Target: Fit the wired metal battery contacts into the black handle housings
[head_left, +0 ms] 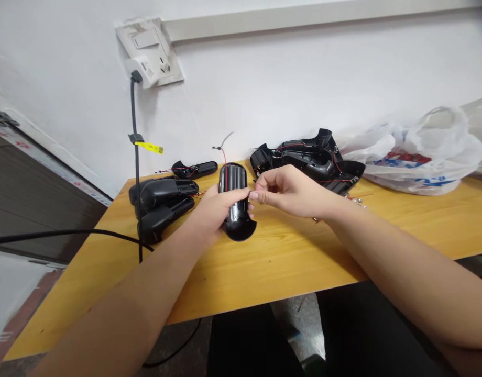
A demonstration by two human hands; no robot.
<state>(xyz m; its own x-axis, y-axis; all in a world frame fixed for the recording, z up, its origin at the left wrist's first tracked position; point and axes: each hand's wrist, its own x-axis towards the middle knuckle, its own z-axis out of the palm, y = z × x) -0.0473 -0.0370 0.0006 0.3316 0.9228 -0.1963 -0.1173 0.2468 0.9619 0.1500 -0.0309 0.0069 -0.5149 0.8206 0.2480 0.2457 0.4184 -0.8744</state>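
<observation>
My left hand [217, 209] is wrapped round a black plastic battery housing [239, 222], held above the table with its open side up. Its thumb lies across the housing. A red wire [226, 166] runs along the slots, and its thin dark end sticks up past the top. My right hand [282, 192] pinches thumb and forefinger together at the housing's right edge, close to my left thumb tip. What sits in that pinch is too small to make out.
Several black housings [162, 193] lie at the left, and more wired black shells [311, 157] are heaped by the wall. A white plastic bag [422, 152] and small metal bits [357, 201] are at the right. A black cable [137, 167] hangs from the wall socket [149, 50] onto the wooden table [225, 283].
</observation>
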